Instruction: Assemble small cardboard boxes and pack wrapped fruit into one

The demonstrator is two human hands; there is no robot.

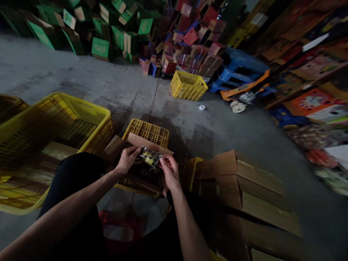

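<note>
As left hand (127, 158), right hand (170, 172) pinch ends, packet (150, 157) lies between fingers (135, 151).

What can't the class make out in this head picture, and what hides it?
Packet contents: head view, too small and blurred behind shiny wrap.
Inside of open carton: head view, hidden by packet, left hand, right hand and shadow.
Red object: head view, partly covered by dark-clothed legs.
Far-left crate: head view, cut off by left edge.
</note>
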